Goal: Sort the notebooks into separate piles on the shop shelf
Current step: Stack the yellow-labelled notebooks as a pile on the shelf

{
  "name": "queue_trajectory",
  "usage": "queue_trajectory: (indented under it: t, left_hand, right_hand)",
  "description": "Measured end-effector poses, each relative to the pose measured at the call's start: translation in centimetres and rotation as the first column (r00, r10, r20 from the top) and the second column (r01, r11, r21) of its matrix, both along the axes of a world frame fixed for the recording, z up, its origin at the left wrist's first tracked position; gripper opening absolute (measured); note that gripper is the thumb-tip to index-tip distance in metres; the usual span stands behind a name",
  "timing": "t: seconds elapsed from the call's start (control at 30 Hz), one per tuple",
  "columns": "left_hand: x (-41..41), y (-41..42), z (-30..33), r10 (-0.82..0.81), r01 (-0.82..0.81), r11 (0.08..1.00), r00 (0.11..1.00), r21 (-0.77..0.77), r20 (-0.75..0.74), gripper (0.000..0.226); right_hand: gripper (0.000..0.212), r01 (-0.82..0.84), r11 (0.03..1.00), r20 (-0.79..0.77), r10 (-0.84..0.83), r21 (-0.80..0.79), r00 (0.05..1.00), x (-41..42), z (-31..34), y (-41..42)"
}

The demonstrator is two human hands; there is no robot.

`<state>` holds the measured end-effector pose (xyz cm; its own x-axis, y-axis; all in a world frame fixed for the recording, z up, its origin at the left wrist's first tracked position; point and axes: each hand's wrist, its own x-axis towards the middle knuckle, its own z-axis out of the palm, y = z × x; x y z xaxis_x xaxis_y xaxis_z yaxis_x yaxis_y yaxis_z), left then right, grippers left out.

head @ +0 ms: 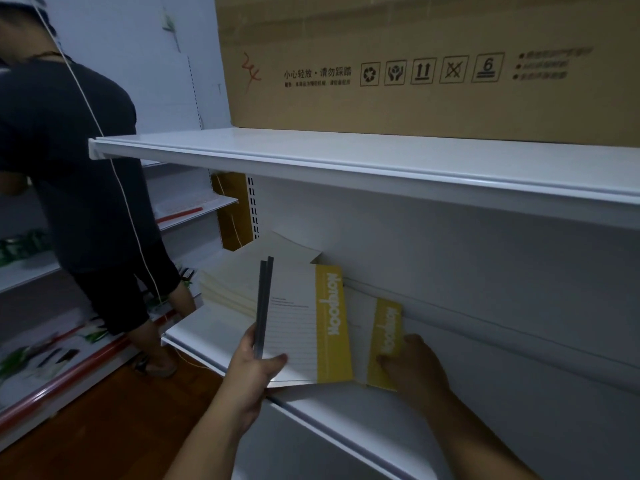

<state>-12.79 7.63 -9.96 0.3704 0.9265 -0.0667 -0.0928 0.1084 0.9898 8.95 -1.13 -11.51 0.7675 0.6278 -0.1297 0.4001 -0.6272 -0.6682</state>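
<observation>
A large notebook (304, 323) and two pens (263, 306) are held by the left hand (254, 368), lower centre; immediately right, a small notebook (382, 344), long axis shelf-inward, is pressed by the right hand (414, 365).

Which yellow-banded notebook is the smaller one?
The smaller notebook lies on the right under the right hand. The larger notebook, gripped by the left hand with two dark pens, is wider and longer.

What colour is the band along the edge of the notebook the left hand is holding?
Yellow with white lettering, on the notebook gripped by the left hand; head view.
</observation>
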Motion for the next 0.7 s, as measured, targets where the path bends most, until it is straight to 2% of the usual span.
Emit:
queue_trajectory:
  t: [0.1, 0.17, 0.23, 0.3, 0.47, 0.63, 0.7]
  left_hand:
    - [0.2, 0.1, -0.2, -0.001, 0.001, 1.0, 1.0, -0.008, -0.003, 0.057]
    - [0.4, 0.0, -0.3, -0.013, 0.014, 1.0, 1.0, -0.025, 0.005, 0.059]
    - [0.7, 0.0, -0.4, -0.042, 0.042, 0.998, 0.999, -0.044, 0.006, 0.06]
    - [1.4, -0.1, -0.3, -0.07, 0.071, 0.996, 0.997, -0.061, 0.01, 0.059]
    - [5.0, -1.8, -0.2, -0.158, 0.173, 0.978, 0.98, -0.119, 0.123, 0.052]
    - [9.4, -4.8, 0.2, -0.253, 0.273, 0.955, 0.954, -0.118, 0.16, 0.045]
    - [11.1, -5.8, 0.1, -0.313, 0.334, 0.934, 0.936, -0.128, 0.157, 0.048]
  right_hand:
    - [0.031, 0.018, 0.986, -0.149, 0.007, 0.165, 0.989, 1.5, 0.6, -1.9]
    - [0.037, 0.081, 0.947, -0.224, -0.009, 0.311, 0.974, 3.0, 1.6, -3.6]
    - [0.031, 0.221, 0.851, -0.392, -0.018, 0.477, 0.92, 4.7, 2.6, -5.4]
    - [0.027, 0.305, 0.768, -0.498, 0.021, 0.563, 0.867, 5.9, 3.7, -7.0]
    - [0.026, 0.252, 0.704, -0.504, 0.172, 0.664, 0.846, 4.1, 5.1, -7.2]
    - [0.024, 0.261, 0.72, -0.452, 0.081, 0.643, 0.889, 1.9, 3.5, -7.9]
    - [0.031, 0.241, 0.753, -0.418, 0.05, 0.612, 0.907, 1.8, 2.8, -8.9]
